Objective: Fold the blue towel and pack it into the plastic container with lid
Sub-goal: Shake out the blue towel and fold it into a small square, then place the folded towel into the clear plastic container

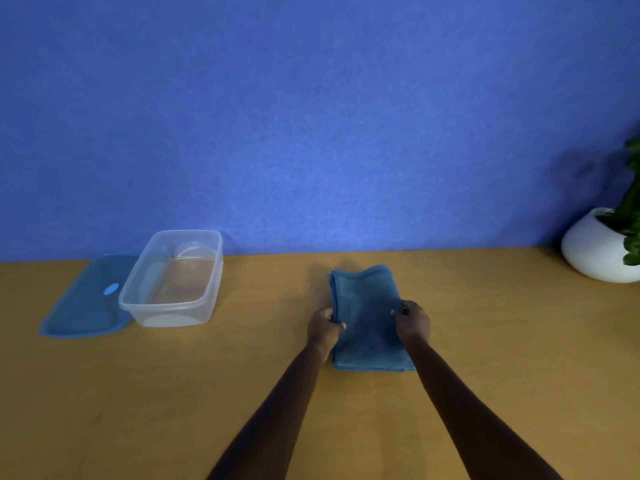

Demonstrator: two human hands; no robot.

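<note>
The blue towel (367, 306) lies folded into a narrow rectangle on the wooden table (263, 382), right of centre. My left hand (323, 329) grips its left edge, thumb on top. On the opposite edge, my right hand (412, 322) grips the same way, fingers curled round the cloth. The clear plastic container (173, 282) stands open and empty at the left, well apart from the towel. Its blue lid (86, 303) lies flat on the table just left of it, partly under the container's side.
A white round pot (595, 249) with a green plant (632, 202) stands at the far right near the wall. A blue wall (311, 116) closes off the table's far edge.
</note>
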